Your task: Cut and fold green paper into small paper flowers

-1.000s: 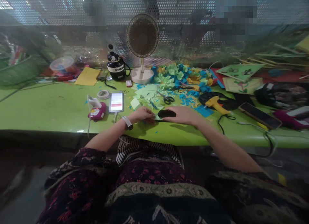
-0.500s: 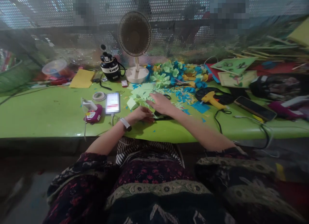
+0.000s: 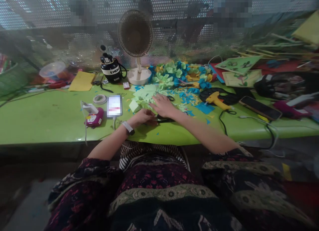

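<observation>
My left hand (image 3: 142,117) is low over the green tabletop, its fingers curled together; what they hold, if anything, is too small to make out. My right hand (image 3: 163,106) lies palm down with fingers spread, just right of and beyond my left hand, over light green paper pieces (image 3: 145,93). Beneath my right wrist is a dark object (image 3: 164,120), partly hidden. A square of light green paper (image 3: 135,106) sits beyond my left hand. Folded green, blue and yellow paper shapes (image 3: 171,73) are heaped behind my hands.
On the left of the green table (image 3: 57,121) are a lit phone (image 3: 114,106), a tape roll (image 3: 99,99) and a purple device (image 3: 94,117). Behind stand a bottle (image 3: 111,70) and a fan (image 3: 136,33). At right lie a yellow glue gun (image 3: 218,100) and a dark phone (image 3: 260,108).
My right hand has shifted slightly left and nearer me, its fingers more spread. My left hand stays curled in nearly the same place. The whole view has moved slightly.
</observation>
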`<state>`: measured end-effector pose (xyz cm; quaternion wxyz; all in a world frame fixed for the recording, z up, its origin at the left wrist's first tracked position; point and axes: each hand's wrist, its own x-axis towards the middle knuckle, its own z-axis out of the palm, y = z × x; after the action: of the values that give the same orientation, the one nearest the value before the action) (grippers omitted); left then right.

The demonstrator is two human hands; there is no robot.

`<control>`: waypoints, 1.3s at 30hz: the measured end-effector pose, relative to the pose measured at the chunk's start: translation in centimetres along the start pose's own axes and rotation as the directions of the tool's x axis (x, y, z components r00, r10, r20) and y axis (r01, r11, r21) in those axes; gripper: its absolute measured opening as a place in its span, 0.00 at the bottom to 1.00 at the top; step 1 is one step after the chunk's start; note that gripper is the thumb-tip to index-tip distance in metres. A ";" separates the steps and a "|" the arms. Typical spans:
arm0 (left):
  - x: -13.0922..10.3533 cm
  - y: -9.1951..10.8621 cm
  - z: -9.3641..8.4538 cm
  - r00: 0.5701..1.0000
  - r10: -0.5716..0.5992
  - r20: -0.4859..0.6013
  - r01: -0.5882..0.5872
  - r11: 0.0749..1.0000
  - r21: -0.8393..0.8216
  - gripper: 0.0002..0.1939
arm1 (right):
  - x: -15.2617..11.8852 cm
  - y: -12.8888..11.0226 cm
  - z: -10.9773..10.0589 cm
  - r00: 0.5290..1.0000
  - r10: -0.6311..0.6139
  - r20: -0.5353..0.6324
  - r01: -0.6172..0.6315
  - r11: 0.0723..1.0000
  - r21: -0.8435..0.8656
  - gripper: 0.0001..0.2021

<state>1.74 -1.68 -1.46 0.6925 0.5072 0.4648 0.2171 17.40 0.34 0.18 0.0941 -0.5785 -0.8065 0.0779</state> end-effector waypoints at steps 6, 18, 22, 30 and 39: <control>-0.2 0.1 0.1 1.000 0.014 -0.016 -0.014 1.000 0.001 0.12 | 0.3 0.2 -0.3 1.000 0.002 -0.010 -0.002 1.000 0.027 0.32; 0.5 -0.4 -0.1 1.000 0.017 0.002 -0.017 1.000 -0.015 0.12 | 0.3 0.2 0.1 1.000 -0.005 -0.013 0.005 1.000 0.015 0.31; 0.1 -0.1 0.1 1.000 0.009 -0.007 -0.009 1.000 -0.009 0.11 | 0.1 0.1 -0.2 1.000 0.006 0.003 -0.006 1.000 0.013 0.30; -0.1 0.1 0.2 1.000 0.004 -0.014 -0.004 1.000 0.020 0.11 | 0.2 0.0 -0.4 1.000 0.018 0.024 -0.018 1.000 0.010 0.28; -0.2 0.0 0.1 1.000 0.025 -0.010 -0.025 1.000 0.006 0.11 | 0.2 0.0 -0.3 1.000 0.012 0.004 -0.012 1.000 0.003 0.27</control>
<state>1.74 -1.90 -1.41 0.6858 0.5137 0.4627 0.2271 17.43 0.52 0.46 0.0929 -0.5831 -0.8030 0.0810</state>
